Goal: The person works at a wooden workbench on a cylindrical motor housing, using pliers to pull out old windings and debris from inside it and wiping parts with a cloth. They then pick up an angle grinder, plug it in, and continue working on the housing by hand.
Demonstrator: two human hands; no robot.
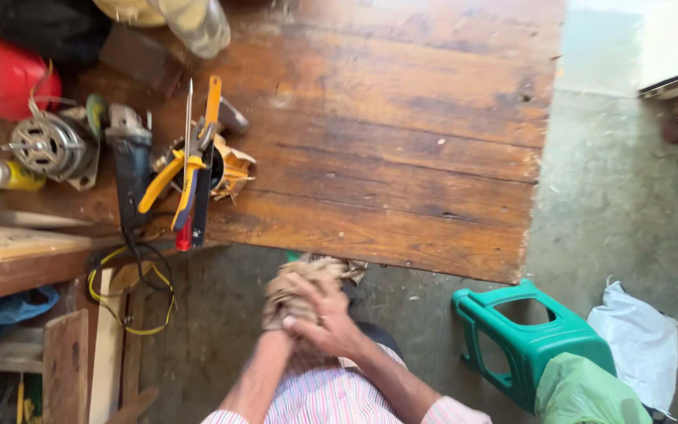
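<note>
My two hands are clasped together below the front edge of the wooden table (402, 141). A crumpled brown rag (304, 276) is bunched between them. My left hand (286, 305) is wrapped in the rag from the left, mostly hidden by it. My right hand (325, 322) lies over the left with fingers curled on the cloth. Both forearms come up from striped shirt sleeves at the bottom of the view.
On the table's left stand an angle grinder (129, 153), an electric motor (45, 145), pliers with yellow handles (178, 169), a screwdriver and a red helmet (5, 74). A green plastic stool (523, 338) lies tipped on the concrete floor at right, beside bags.
</note>
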